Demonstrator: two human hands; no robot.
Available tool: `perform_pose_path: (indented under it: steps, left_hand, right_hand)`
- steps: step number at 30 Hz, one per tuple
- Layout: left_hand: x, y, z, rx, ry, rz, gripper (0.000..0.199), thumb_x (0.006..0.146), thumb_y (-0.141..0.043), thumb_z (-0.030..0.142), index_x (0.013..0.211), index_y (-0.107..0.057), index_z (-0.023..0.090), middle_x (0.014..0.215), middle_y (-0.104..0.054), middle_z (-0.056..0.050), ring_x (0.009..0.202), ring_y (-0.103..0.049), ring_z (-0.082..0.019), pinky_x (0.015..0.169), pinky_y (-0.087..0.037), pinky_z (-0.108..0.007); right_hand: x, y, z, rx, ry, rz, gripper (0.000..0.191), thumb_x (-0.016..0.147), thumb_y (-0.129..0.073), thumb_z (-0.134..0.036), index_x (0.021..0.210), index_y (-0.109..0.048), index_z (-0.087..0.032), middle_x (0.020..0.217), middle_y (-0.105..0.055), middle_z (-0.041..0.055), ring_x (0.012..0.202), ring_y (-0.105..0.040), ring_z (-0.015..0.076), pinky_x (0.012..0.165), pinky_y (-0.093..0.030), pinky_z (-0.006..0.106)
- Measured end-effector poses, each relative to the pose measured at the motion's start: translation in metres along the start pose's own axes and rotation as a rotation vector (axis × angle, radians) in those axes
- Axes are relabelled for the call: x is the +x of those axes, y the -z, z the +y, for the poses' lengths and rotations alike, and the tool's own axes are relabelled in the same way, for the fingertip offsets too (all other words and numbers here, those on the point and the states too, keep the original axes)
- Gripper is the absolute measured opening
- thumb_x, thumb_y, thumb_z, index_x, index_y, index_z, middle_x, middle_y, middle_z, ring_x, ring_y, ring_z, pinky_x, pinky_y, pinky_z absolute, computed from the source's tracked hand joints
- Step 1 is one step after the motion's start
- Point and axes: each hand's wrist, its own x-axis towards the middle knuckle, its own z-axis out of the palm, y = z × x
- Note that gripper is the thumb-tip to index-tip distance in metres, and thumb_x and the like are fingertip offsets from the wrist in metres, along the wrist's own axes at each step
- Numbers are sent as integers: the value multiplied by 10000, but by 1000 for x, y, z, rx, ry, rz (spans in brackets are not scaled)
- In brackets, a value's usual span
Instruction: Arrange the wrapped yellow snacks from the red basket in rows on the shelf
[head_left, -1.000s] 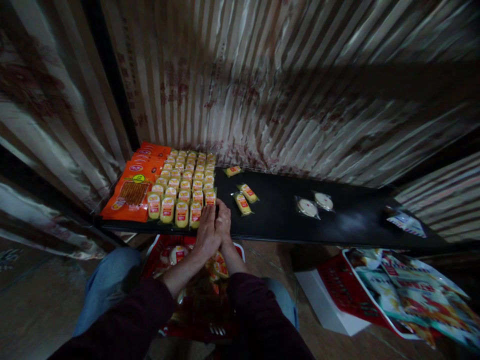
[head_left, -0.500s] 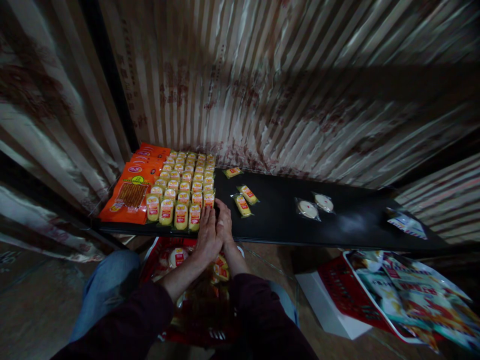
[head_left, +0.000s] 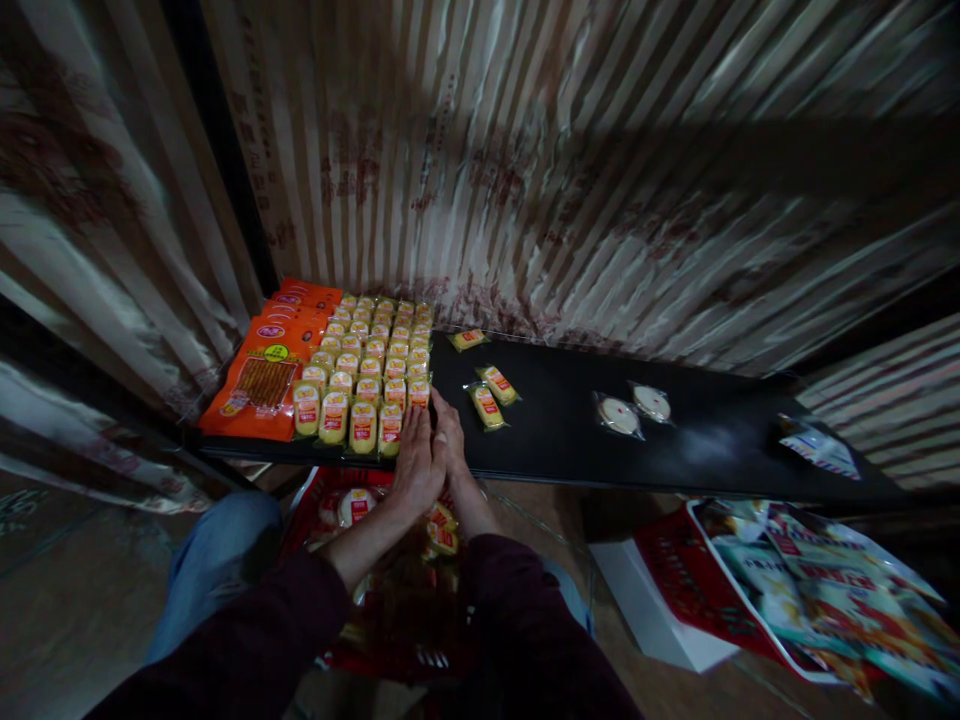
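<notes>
Rows of small wrapped yellow cakes (head_left: 363, 428) stand packed together at the left part of the black shelf (head_left: 547, 440). My left hand (head_left: 418, 462) and my right hand (head_left: 451, 440) meet at the front right corner of these rows. Between them they grip a wrapped cake (head_left: 418, 392); its upper part shows above the left fingers, and the rest is covered. My right fingers lie along its right side. Orange snack bags (head_left: 259, 385) overlap one another just left of the cakes.
Loose wrapped cakes (head_left: 487, 406) lie right of the rows, then two round white packaged pieces (head_left: 619, 415) and a white packet (head_left: 819, 447). Below are a red basket (head_left: 300, 505) of snacks between my knees and another red basket (head_left: 667, 570) with large bags beside a white box (head_left: 652, 615).
The view has shifted slightly. Both hands stay together at the front right corner of the cake rows, with hardly any movement.
</notes>
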Motion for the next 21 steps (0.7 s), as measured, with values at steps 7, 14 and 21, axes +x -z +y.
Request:
perform_pose_path:
  steps: [7, 14, 21]
  left_hand:
    - [-1, -3, -5, -9, -54, 37, 562, 866, -308, 314, 1362, -356, 53, 1480, -279, -160, 1400, -142, -252, 1153, -154, -450]
    - [-12, 1, -8, -25, -148, 50, 536, 897, -292, 314, 1381, -328, 88, 1486, -273, -143, 1404, -128, -236, 1149, -168, -468]
    - [-41, 12, -18, -21, -247, 7, 487, 914, -307, 276, 1371, -340, 110, 1445, -354, -148, 1364, -274, -205, 1122, -266, -442]
  right_hand:
    - [-2, 1, 1, -27, -54, 28, 544, 776, -404, -180, 1317, -452, -159, 1333, -508, 83, 1231, -449, 200, 1065, -316, 368]
    - [-3, -4, 6, -6, -89, 79, 534, 769, -473, -223, 1299, -473, -156, 1282, -543, 98, 1159, -486, 223, 999, -397, 384]
    - [-15, -4, -3, 28, -104, 226, 439, 800, -492, -287, 1210, -526, -132, 1217, -572, 140, 1110, -522, 232, 952, -426, 411]
